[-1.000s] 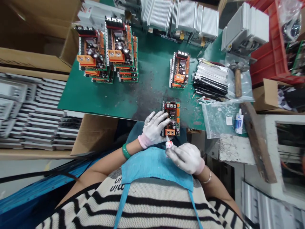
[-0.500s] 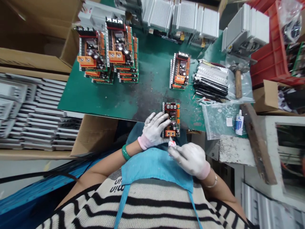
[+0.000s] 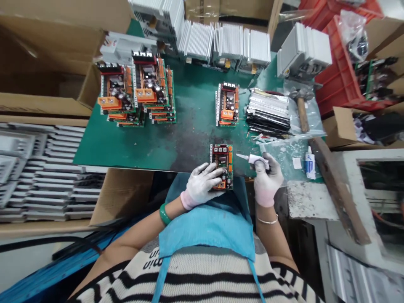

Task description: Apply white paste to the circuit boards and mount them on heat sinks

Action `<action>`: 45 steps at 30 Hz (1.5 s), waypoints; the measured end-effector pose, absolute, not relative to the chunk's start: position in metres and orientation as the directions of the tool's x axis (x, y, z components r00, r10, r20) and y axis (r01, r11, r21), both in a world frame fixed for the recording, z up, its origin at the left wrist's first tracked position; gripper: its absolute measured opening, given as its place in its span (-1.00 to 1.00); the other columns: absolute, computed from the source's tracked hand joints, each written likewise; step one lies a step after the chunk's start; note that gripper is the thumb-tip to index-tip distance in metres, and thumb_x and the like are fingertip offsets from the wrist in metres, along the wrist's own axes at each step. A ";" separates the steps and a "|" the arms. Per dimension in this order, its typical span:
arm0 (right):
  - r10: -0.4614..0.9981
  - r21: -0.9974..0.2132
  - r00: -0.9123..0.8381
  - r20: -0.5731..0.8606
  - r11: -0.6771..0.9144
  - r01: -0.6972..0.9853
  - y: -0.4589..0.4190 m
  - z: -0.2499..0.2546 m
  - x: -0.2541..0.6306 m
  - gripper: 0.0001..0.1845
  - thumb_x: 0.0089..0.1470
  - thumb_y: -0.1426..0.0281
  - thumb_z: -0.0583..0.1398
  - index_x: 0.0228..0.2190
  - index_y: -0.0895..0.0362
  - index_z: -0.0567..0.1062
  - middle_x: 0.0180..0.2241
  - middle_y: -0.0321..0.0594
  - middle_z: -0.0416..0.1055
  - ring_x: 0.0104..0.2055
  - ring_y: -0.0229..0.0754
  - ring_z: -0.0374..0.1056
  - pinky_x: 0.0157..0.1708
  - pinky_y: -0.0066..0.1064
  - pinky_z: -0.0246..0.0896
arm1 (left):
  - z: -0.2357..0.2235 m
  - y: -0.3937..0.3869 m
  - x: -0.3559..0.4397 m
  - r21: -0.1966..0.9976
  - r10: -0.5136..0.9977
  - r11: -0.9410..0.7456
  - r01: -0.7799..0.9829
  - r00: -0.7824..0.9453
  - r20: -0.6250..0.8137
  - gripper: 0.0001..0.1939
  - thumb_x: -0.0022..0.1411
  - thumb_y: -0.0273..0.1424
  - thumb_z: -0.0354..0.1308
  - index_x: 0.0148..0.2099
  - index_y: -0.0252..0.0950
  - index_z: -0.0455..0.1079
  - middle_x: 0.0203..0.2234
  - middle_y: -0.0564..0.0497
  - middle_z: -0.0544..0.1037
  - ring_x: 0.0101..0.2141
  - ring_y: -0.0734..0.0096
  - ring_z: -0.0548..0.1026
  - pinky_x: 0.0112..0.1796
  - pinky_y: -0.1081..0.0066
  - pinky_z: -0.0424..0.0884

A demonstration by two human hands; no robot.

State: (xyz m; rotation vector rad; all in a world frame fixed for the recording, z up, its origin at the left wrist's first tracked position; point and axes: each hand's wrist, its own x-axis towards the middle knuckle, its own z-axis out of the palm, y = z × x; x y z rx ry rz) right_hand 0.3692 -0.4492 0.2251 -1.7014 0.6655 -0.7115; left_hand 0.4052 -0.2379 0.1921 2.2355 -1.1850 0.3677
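At the table's front edge lies a circuit board (image 3: 224, 160) with orange terminal blocks. My left hand (image 3: 201, 185), in a white glove, holds the board by its left side, fingers laid over its lower left part. My right hand (image 3: 268, 179), gloved too, is closed round a small white tube (image 3: 257, 160) with a long nozzle. The nozzle points left, a little apart from the board's right side. Farther back stands a small stack of circuit boards (image 3: 229, 101). A second tube, white and blue (image 3: 309, 163), lies on a plastic bag to the right.
Two taller board stacks (image 3: 151, 84) stand at the back left. Finned heat sinks (image 3: 229, 42) line the back. To the right are a pile of metal strips (image 3: 268, 110), a hammer (image 3: 302, 111) and a red crate (image 3: 339, 67). Cardboard boxes (image 3: 41, 105) border the left.
My right hand has swung up and right with the tube, from the board's front edge to its right side. The left hand stays on the board. The view has shifted.
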 end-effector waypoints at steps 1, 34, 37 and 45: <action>-0.746 -0.968 0.652 0.137 -0.242 -0.073 -0.449 0.224 0.376 -0.62 -0.03 0.16 0.32 -0.20 0.12 0.53 -0.24 -0.22 0.51 -0.36 -0.23 0.44 -0.32 -0.32 0.44 | 0.192 -0.237 0.406 0.362 -0.671 -0.440 -0.822 0.569 0.476 -0.70 0.20 -0.05 0.23 -0.25 -0.17 0.51 -0.06 0.02 0.60 0.06 0.18 0.49 0.09 0.19 0.30; -0.611 -0.860 0.741 0.278 -0.502 -0.092 -0.454 0.215 0.383 -0.72 0.07 0.17 0.25 -0.27 0.11 0.52 -0.36 -0.22 0.54 -0.38 -0.18 0.46 -0.32 -0.32 0.37 | 0.192 -0.236 0.409 0.326 -0.685 -0.434 -0.840 0.543 0.487 -0.75 0.22 -0.08 0.22 -0.35 -0.12 0.50 -0.13 0.11 0.63 0.01 0.28 0.51 0.04 0.26 0.33; -0.598 -0.825 0.727 0.338 -0.560 -0.077 -0.453 0.217 0.383 -0.76 0.08 0.19 0.24 -0.29 0.09 0.52 -0.37 -0.25 0.53 -0.35 -0.19 0.46 -0.31 -0.34 0.37 | 0.192 -0.236 0.408 0.334 -0.688 -0.434 -0.837 0.547 0.477 -0.75 0.22 -0.09 0.23 -0.34 -0.12 0.51 -0.12 0.10 0.62 0.01 0.28 0.50 0.05 0.26 0.32; -0.617 -0.834 0.728 0.297 -0.539 -0.117 -0.455 0.216 0.377 -0.74 0.08 0.17 0.23 -0.28 0.09 0.51 -0.37 -0.25 0.52 -0.40 -0.20 0.45 -0.35 -0.34 0.36 | 0.185 -0.233 0.408 0.350 -0.710 -0.425 -0.835 0.547 0.444 -0.78 0.17 -0.08 0.26 -0.29 -0.09 0.53 -0.10 0.09 0.61 0.05 0.27 0.48 0.11 0.26 0.28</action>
